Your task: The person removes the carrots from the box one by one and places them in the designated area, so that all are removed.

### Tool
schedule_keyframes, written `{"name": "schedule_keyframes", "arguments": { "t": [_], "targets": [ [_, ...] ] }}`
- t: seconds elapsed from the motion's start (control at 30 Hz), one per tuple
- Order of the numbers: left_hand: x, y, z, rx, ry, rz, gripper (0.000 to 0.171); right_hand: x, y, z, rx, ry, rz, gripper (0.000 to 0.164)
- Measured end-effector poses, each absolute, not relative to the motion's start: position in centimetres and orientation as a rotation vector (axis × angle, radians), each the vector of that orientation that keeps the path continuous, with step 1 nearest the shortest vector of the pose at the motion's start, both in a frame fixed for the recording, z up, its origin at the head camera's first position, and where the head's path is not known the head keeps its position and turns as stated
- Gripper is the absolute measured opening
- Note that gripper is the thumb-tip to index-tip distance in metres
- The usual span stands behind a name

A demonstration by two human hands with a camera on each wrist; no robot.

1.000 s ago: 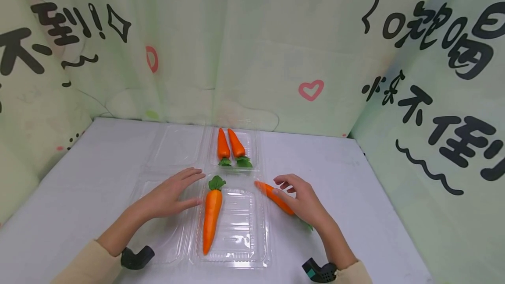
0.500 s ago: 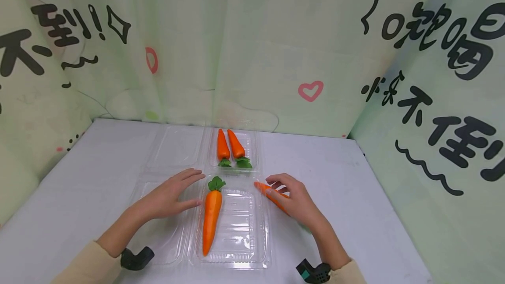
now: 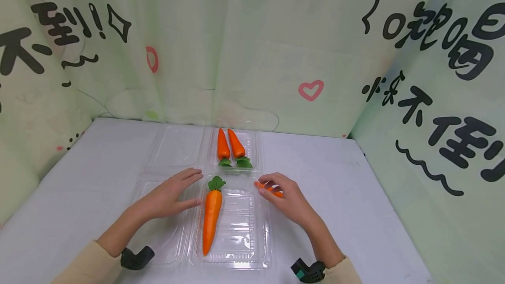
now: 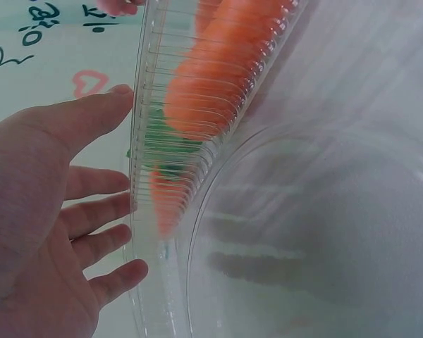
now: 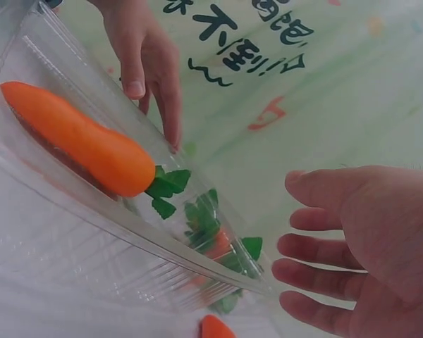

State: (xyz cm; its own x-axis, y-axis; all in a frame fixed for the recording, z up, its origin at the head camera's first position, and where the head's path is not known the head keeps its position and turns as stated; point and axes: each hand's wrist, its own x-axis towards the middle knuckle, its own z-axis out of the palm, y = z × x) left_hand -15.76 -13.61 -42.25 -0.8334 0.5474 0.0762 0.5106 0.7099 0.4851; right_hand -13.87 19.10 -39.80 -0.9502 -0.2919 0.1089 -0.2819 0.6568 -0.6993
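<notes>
A clear plastic container (image 3: 236,255) lies with its lid folded out to the left. Inside, along its left side, is an orange carrot (image 3: 212,222) with a green leafy top. My left hand (image 3: 171,196) has its fingers extended at the container's left edge; its fingertips (image 4: 127,274) appear to touch the rim in the left wrist view. Above a second carrot (image 3: 261,185), right of the container, hovers my right hand (image 3: 286,198), hiding most of that carrot. In the right wrist view, the fingers (image 5: 317,246) are loosely bent and hold nothing; the carrot's tip (image 5: 215,327) shows below.
Behind, another clear container (image 3: 254,152) holds two carrots (image 3: 224,146), leaves toward me; its lid (image 3: 177,143) lies folded out leftward. A white tabletop (image 3: 315,157) carries everything. Printed curtains (image 3: 268,47) enclose the back and sides.
My right hand has moved left and slightly up over the loose carrot, covering more of it, including its leafy end. My left hand and the containers have stayed in place.
</notes>
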Motion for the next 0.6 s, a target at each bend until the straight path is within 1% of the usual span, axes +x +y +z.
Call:
{"name": "schedule_keyframes", "arguments": {
  "t": [0.23, 0.6],
  "targets": [
    [-15.7, -13.6, -42.2, 0.874, 2.841, 0.765, 0.069, -14.1, 18.6, -40.0, -0.618, 2.829, -1.201, 0.03],
    [-15.8, -13.6, -42.2, 0.864, 2.841, 0.756, 0.07, -14.3, 17.6, -40.1, -0.637, 2.771, -1.182, 0.031]
  ]
}}
